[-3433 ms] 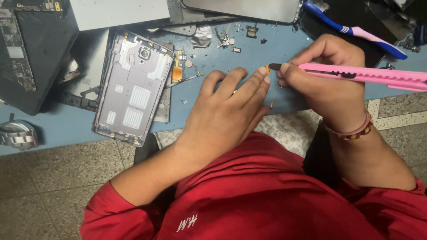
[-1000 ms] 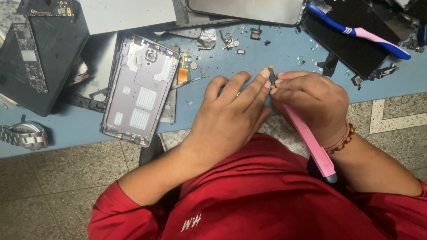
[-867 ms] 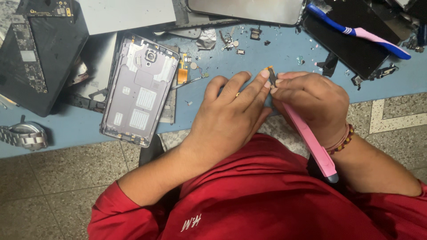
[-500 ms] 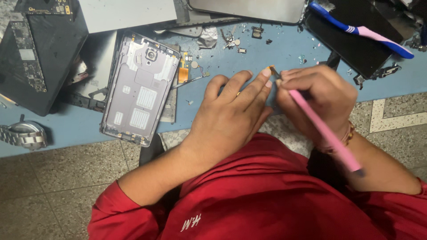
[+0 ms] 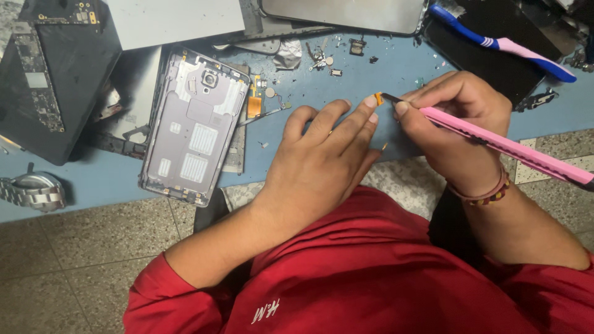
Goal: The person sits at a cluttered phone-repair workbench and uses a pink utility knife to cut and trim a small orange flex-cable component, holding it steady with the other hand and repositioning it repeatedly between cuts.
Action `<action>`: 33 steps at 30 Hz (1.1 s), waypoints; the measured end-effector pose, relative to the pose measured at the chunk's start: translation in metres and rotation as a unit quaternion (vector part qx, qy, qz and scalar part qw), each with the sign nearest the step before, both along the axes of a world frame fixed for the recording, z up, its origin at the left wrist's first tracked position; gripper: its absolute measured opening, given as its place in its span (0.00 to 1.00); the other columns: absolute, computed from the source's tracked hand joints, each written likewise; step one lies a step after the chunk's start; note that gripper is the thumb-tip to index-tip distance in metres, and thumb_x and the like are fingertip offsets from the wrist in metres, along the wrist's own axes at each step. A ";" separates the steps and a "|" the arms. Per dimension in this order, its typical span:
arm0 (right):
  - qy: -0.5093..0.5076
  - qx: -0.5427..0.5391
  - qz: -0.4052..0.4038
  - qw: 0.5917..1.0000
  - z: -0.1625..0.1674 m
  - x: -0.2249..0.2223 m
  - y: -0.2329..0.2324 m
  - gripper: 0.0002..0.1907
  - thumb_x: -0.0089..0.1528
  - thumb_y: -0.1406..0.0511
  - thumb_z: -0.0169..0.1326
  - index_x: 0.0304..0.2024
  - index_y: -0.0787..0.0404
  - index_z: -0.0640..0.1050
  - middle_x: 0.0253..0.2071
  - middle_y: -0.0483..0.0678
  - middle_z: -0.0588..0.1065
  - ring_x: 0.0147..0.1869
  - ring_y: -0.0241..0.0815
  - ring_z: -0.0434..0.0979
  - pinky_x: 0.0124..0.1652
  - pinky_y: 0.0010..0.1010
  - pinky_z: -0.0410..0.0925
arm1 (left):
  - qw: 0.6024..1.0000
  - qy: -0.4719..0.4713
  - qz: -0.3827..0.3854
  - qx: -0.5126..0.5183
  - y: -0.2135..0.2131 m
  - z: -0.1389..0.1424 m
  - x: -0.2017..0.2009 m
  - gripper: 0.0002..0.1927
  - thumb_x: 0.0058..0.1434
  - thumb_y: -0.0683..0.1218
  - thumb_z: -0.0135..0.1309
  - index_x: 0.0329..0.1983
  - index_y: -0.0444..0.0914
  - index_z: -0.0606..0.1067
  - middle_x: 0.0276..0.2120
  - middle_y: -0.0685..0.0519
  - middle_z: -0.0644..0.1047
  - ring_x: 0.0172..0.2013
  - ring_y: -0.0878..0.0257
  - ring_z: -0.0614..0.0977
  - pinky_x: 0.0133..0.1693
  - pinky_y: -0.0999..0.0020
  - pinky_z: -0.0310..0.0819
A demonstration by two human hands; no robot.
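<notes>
My right hand [image 5: 455,127] grips a pink utility knife [image 5: 507,148]; its dark blade tip meets a tiny orange part [image 5: 377,98] at my left fingertips. My left hand [image 5: 318,164] lies palm down on the blue work surface [image 5: 93,185], fingers pressed together, pinching or pinning that small part against something hidden under the hand. A grey phone back housing [image 5: 192,127], inside face up, lies to the left of my left hand.
A black circuit-board panel [image 5: 55,80] lies at far left, a metal wristwatch [image 5: 31,192] near the front edge. A blue and pink toothbrush [image 5: 501,43] rests on a dark panel at back right. Small loose phone parts [image 5: 322,59] scatter behind my hands.
The knife handle has swung up from pointing down toward my lap to pointing out to the right, while its tip stays at my left fingertips. My left hand has barely moved.
</notes>
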State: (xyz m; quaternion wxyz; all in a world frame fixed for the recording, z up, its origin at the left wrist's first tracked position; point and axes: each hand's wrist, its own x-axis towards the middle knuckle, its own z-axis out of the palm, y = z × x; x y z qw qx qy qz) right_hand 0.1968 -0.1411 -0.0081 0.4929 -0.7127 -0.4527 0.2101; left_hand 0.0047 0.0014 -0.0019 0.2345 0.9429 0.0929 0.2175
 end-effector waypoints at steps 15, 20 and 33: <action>-0.094 0.021 0.018 0.995 -0.005 -0.003 -0.001 0.09 0.69 0.75 0.66 0.39 0.66 0.76 0.41 0.53 0.80 0.46 0.37 0.84 0.42 0.20 0.76 | 1.000 0.000 -0.005 -0.002 0.001 0.001 -0.001 0.22 0.69 0.51 0.61 0.60 0.33 0.77 0.63 0.49 0.73 0.61 0.55 0.71 0.57 0.58 0.64; -0.195 0.049 0.058 0.978 -0.004 -0.002 0.009 0.09 0.65 0.73 0.68 0.38 0.64 0.78 0.41 0.52 0.80 0.47 0.41 0.86 0.42 0.23 0.79 | 1.000 -0.002 -0.003 -0.001 0.001 0.002 -0.001 0.22 0.69 0.51 0.61 0.61 0.33 0.77 0.64 0.50 0.73 0.61 0.55 0.71 0.58 0.58 0.63; -0.327 -0.027 0.155 0.932 0.026 -0.003 0.012 0.09 0.56 0.71 0.71 0.36 0.62 0.83 0.40 0.47 0.80 0.50 0.45 0.85 0.46 0.30 0.78 | 1.000 0.003 -0.007 -0.008 0.002 0.001 0.000 0.21 0.68 0.51 0.61 0.59 0.34 0.78 0.64 0.50 0.73 0.60 0.55 0.71 0.58 0.57 0.63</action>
